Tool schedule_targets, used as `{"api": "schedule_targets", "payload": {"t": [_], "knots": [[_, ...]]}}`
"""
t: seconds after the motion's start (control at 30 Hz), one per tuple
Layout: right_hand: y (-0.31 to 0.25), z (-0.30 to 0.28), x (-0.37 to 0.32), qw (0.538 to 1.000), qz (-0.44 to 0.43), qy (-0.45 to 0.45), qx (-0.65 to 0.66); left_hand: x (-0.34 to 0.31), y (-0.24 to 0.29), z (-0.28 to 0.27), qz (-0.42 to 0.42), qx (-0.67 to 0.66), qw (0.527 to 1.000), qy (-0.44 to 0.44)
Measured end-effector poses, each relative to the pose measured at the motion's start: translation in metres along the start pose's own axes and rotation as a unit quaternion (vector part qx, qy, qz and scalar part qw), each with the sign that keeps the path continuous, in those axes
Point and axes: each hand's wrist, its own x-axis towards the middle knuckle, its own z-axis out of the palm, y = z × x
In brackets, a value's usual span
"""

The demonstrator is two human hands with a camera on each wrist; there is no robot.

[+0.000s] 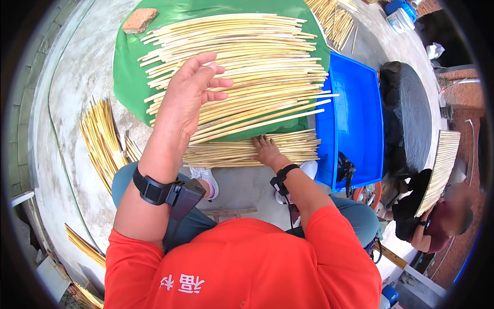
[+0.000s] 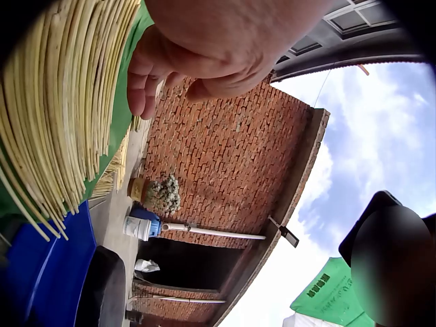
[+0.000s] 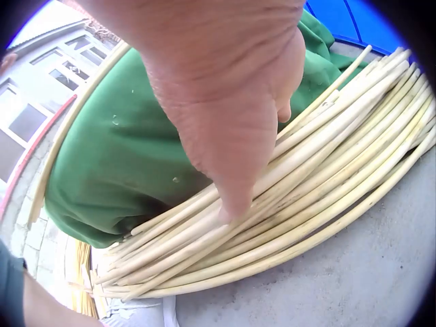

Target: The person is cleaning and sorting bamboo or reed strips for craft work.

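Pale, thin stalks [image 1: 242, 67] lie side by side in a wide layer on a green cloth [image 1: 128, 77]. Above that layer, in the head view, the left hand [image 1: 198, 85] is raised with fingers loosely bent and holding nothing; the left wrist view shows the same hand [image 2: 197, 54] beside the stalks [image 2: 61, 102]. A lower bundle of stalks [image 1: 226, 154] lies near the person's feet, and the right hand [image 1: 267, 150] rests on it with fingers spread. In the right wrist view the right hand [image 3: 231, 122] touches the bundle [image 3: 306, 197], its other fingers mostly hidden.
A blue tub [image 1: 355, 113] stands right of the stalks, with a black bag [image 1: 345, 167] in it. A brick [image 1: 139, 20] weighs on the cloth's upper left corner. More stalk bundles [image 1: 100, 139] lie at left. Another person [image 1: 442, 221] is at far right beside a stalk panel [image 1: 439, 172].
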Motion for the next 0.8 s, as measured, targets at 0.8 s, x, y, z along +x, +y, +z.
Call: {"api": "schedule_targets", "payload": {"t": [0.8], "knots": [[-0.029,-0.127,-0.016,0.665,0.149,0.087,0.726,-0.017,0.006,0.006,0.031,-0.034,0.999,0.013]]}}
